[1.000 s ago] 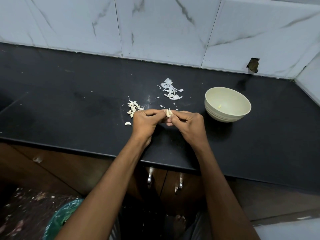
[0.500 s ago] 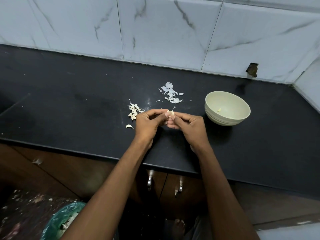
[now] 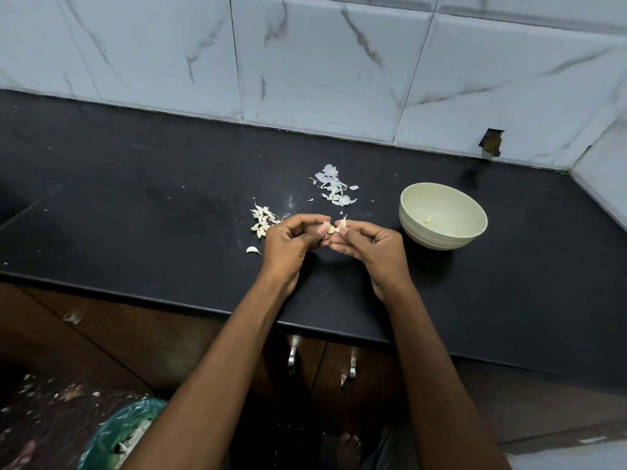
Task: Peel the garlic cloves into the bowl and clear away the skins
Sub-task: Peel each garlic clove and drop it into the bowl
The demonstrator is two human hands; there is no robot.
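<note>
Both hands meet above the front part of the black stone countertop (image 3: 135, 215). The left hand (image 3: 288, 245) and the right hand (image 3: 369, 247) have their fingers curled inward and together pinch 1 small, pale cream garlic clove (image 3: 334, 227) between thumbs and fingertips. The clove appears partly split, with a thin pointed flap of papery skin standing up on its right side.

The round, pale green bowl (image 3: 441, 239) stands upright on the countertop, just right of the right hand. 1 small peeled yellowish garlic piece (image 3: 428, 218) lies inside it.

A loose cluster of unpeeled cream-coloured cloves (image 3: 262, 221) lies just left of the left hand, with 1 single curved clove (image 3: 252, 250) apart in front of it. A scatter of white papery skins (image 3: 334, 186) lies behind the hands, toward the white marble-pattern wall tiles (image 3: 322, 56).
</note>
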